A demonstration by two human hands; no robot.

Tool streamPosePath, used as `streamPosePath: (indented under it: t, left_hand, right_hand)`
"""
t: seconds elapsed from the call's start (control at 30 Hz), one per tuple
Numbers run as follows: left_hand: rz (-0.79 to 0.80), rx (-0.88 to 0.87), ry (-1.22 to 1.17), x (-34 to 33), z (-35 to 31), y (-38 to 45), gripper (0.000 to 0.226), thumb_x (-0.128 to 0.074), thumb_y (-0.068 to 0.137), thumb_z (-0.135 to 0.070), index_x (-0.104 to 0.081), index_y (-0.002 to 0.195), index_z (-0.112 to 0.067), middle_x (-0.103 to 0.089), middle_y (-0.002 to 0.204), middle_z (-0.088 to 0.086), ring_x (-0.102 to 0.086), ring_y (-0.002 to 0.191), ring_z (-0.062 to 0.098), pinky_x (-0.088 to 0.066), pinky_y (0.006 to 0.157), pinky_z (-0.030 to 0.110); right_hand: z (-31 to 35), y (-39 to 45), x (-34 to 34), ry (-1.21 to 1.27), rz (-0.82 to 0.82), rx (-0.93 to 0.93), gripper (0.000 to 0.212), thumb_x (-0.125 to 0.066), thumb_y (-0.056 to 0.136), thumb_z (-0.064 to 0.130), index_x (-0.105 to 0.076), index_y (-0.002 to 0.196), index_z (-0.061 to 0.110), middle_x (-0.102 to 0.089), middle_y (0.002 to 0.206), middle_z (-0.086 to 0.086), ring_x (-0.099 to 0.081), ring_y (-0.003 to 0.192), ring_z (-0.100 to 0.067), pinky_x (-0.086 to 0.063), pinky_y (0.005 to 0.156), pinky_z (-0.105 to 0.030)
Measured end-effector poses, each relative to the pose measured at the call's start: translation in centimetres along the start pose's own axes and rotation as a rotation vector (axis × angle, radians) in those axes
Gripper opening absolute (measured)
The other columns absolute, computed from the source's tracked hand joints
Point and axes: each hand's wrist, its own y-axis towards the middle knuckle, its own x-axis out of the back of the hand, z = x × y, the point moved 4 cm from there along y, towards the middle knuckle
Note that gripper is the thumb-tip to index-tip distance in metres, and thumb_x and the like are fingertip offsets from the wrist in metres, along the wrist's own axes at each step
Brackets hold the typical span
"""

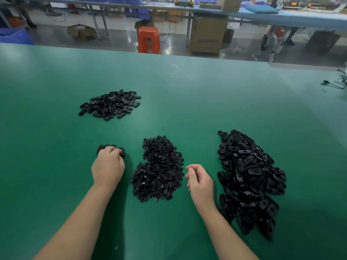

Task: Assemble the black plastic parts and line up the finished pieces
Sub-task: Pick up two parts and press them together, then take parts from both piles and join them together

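Setting a finished piece into the row

The left hand (pixel 108 167), fingers curled, presses on the short row (pixel 110 148) of finished pieces on the green tabletop (pixel 187 94); the right hand (pixel 200 180) hangs loosely curled, holding nothing, between the small parts (pixel 159 169) and shells (pixel 249 181). Next, I judge, comes picking one of each

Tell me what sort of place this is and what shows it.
Probably a factory assembly floor. Loose piles of black plastic parts lie on a long green worktable, with cardboard boxes, blue bins and another workbench behind.
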Motion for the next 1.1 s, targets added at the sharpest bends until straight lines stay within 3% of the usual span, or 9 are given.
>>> streamPosePath:
  t: [0.17,0.27,0.37,0.53,0.67,0.8,0.87,0.97,1.1]
  left_hand:
    - [0.047,-0.140,0.151,-0.8,0.0,-0.4,0.029,-0.065,0.082,0.001,-0.075,0.109,0.000,-0.070,0.119,0.018,-0.053,0.092,0.040,-0.050,0.072,0.047]
    - [0.087,-0.083,0.221,-0.8,0.5,0.0,0.038,-0.066,0.083,-0.007,-0.072,0.120,-0.011,-0.050,0.145,0.024,-0.045,0.108,0.044,-0.043,0.084,0.048]
    - [0.092,0.007,0.209,-0.6,1.2,0.3,0.037,-0.064,0.086,-0.012,-0.070,0.123,-0.015,-0.036,0.154,0.025,-0.037,0.118,0.043,-0.035,0.096,0.051]
    - [-0.030,-0.006,0.019,-0.6,0.5,-0.5,0.031,-0.064,0.091,-0.011,-0.069,0.121,-0.005,-0.050,0.138,0.025,-0.049,0.110,0.045,-0.045,0.090,0.053]
    - [0.087,0.049,-0.374,-1.8,-1.2,-1.8,0.026,-0.055,0.099,-0.023,-0.070,0.118,-0.014,-0.060,0.117,0.002,-0.058,0.095,0.016,-0.044,0.081,0.032]
    - [0.130,-0.014,-0.395,-2.8,-1.8,-3.6,0.021,-0.057,0.098,-0.036,-0.073,0.108,-0.026,-0.057,0.102,-0.013,-0.059,0.092,0.013,-0.048,0.076,0.033]
    - [0.160,-0.013,-0.384,-3.0,-1.4,-3.5,0.022,-0.058,0.097,-0.041,-0.073,0.106,-0.029,-0.054,0.100,-0.017,-0.058,0.091,0.013,-0.049,0.076,0.034]
    - [0.190,-0.043,-0.355,-3.1,-1.4,-3.4,0.021,-0.061,0.093,-0.049,-0.072,0.103,-0.034,-0.052,0.100,-0.019,-0.058,0.092,0.013,-0.050,0.077,0.035]
    - [0.213,-0.050,-0.364,-3.0,-1.5,-3.5,0.022,-0.068,0.086,-0.056,-0.073,0.099,-0.039,-0.054,0.101,-0.020,-0.058,0.093,0.014,-0.052,0.080,0.038]
  right_hand:
    - [0.0,-0.1,0.0,-0.005,-0.001,0.002,0.020,-0.054,0.102,0.018,-0.066,0.089,0.026,-0.067,0.074,0.000,-0.047,0.053,-0.016,-0.039,0.051,-0.036]
    - [0.2,-0.1,0.0,-0.008,0.007,0.006,0.020,-0.054,0.103,0.018,-0.066,0.089,0.027,-0.066,0.074,-0.006,-0.046,0.053,-0.015,-0.037,0.050,-0.036]
    - [0.4,-0.2,-0.1,-0.017,0.014,0.009,0.020,-0.054,0.103,0.019,-0.066,0.089,0.027,-0.064,0.074,-0.010,-0.046,0.053,-0.014,-0.037,0.050,-0.036]
    - [0.5,-0.3,0.0,-0.031,0.011,0.010,0.019,-0.055,0.102,0.019,-0.066,0.088,0.027,-0.065,0.075,-0.010,-0.047,0.053,-0.012,-0.038,0.050,-0.035]
    - [0.7,-0.3,0.0,-0.070,0.006,0.012,0.019,-0.055,0.102,0.021,-0.065,0.087,0.027,-0.066,0.074,-0.008,-0.049,0.054,-0.012,-0.041,0.050,-0.035]
    - [1.0,-0.3,-0.2,-0.148,0.039,0.021,0.018,-0.057,0.101,0.017,-0.064,0.089,0.028,-0.066,0.071,-0.003,-0.050,0.053,-0.006,-0.043,0.051,-0.031]
    - [1.2,-0.2,-0.3,-0.190,0.097,0.010,0.019,-0.058,0.101,0.015,-0.063,0.089,0.030,-0.063,0.069,0.004,-0.048,0.053,-0.003,-0.039,0.051,-0.020]
    - [2.3,0.1,0.3,-0.439,0.282,0.098,0.013,-0.057,0.101,0.022,-0.064,0.096,0.032,-0.064,0.077,0.012,-0.048,0.058,-0.001,-0.042,0.057,-0.017]
    - [4.0,2.1,2.7,-1.052,0.437,0.284,0.026,-0.052,0.103,0.031,-0.062,0.127,0.026,-0.065,0.114,0.006,-0.060,0.103,-0.013,-0.051,0.088,-0.030]
